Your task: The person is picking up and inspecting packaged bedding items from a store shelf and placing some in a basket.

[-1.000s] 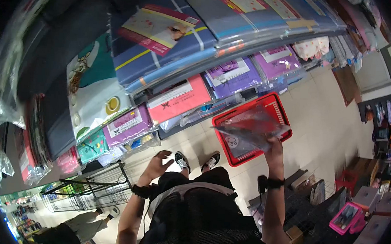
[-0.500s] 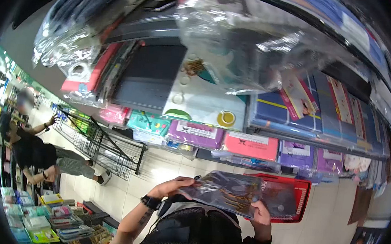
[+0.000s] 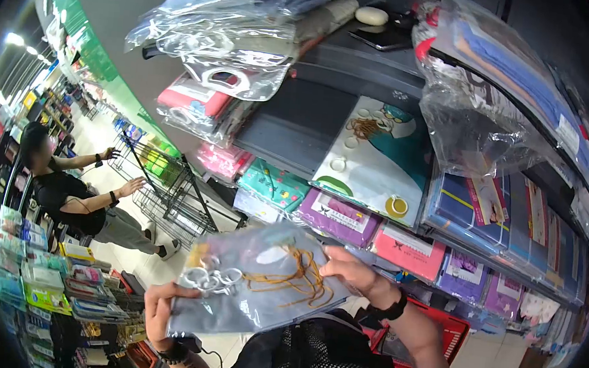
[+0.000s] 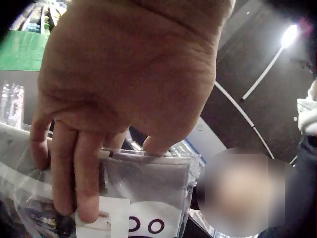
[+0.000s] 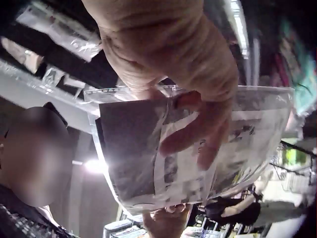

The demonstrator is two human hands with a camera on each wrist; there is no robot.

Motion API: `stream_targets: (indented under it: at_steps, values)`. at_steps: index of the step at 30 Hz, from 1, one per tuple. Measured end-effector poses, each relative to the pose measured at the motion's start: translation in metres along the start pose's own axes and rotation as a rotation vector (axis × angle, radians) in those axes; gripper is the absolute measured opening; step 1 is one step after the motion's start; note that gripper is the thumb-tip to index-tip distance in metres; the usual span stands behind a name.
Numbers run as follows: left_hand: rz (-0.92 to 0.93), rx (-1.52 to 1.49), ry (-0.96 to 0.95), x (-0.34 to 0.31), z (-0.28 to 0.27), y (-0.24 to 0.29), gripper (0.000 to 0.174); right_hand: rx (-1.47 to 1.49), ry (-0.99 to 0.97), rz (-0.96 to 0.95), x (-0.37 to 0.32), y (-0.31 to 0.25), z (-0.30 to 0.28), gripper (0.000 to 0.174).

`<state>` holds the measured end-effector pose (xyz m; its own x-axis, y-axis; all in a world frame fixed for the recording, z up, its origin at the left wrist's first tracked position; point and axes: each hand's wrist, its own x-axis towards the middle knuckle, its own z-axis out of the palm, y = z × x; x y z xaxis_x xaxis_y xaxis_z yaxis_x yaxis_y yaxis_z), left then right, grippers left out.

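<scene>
Both hands hold up a flat clear plastic package (image 3: 229, 310) of folded grey material, in front of the body. White rings (image 3: 212, 276) and a bundle of brown cords (image 3: 294, 277) show through its upper face. My left hand (image 3: 162, 308) grips the left edge, and my right hand (image 3: 353, 272) pinches the right edge with the thumb on top. In the left wrist view, fingers (image 4: 89, 178) lie along the underside by a white label (image 4: 111, 218). The right wrist view shows fingers (image 5: 213, 134) against the package's printed underside.
Ahead, a shelf holds bagged textiles, including a white-and-green printed package (image 3: 379, 163), purple packs (image 3: 337, 218) and a pink pack (image 3: 407, 252). A red basket (image 3: 445, 334) stands at lower right. A wire cart (image 3: 169, 195) and another person (image 3: 73, 187) are at left.
First only the right hand held the package, over the basket; then the left hand took its other end. The package has since come up and left, and the view has swung left.
</scene>
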<state>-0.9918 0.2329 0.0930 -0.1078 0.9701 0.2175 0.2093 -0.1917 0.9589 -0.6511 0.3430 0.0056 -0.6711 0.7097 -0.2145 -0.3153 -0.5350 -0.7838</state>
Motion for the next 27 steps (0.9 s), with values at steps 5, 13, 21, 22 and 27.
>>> stream_targets:
  at_steps: [5, 13, 21, 22, 27]
  values:
    - [0.323, -0.090, -0.020, 0.032, 0.013, 0.016, 0.057, -0.266, 0.052, -0.374, -0.025, -0.072, 0.029, 0.057]
    - [0.055, -0.145, -0.576, 0.164, 0.120, -0.046, 0.071, -0.103, 0.735, -0.575, -0.066, -0.047, -0.041, 0.049]
    - [0.376, 0.268, -0.446, 0.181, 0.195, -0.106, 0.062, -0.266, 0.964, -0.652, -0.064, 0.020, -0.056, 0.066]
    - [0.513, 0.376, -0.339, 0.183, 0.199, -0.107, 0.063, -0.362, 1.023, -0.669, -0.062, 0.020, -0.058, 0.062]
    - [0.580, 0.448, -0.236, 0.199, 0.217, -0.094, 0.065, -0.611, 1.156, -0.665, -0.059, 0.010, -0.046, 0.047]
